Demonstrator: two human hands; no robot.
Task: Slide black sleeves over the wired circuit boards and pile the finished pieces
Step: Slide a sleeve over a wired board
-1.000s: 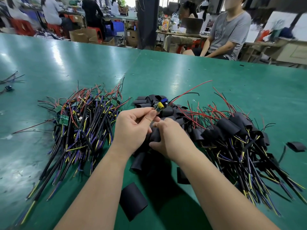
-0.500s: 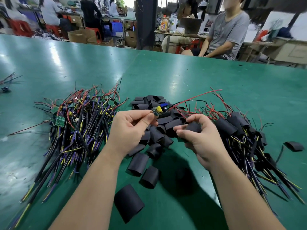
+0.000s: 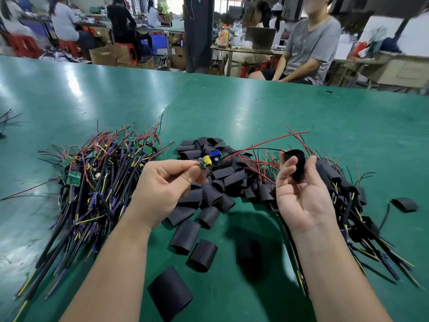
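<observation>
Your left hand (image 3: 162, 184) pinches a wired circuit board (image 3: 209, 161) above the loose sleeve heap (image 3: 213, 182); right of that heap, your right hand (image 3: 299, 189) grasps one black sleeve (image 3: 296, 165).

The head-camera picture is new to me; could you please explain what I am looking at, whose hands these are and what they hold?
There is no machine: a person works with bare hands, filmed by a camera worn on the head, looking down at a green table. The left hand pinches a small wired circuit board; the right hand holds one black sleeve. Loose sleeves lie in the middle, bare wired boards to the left, sleeved pieces to the right.
</observation>
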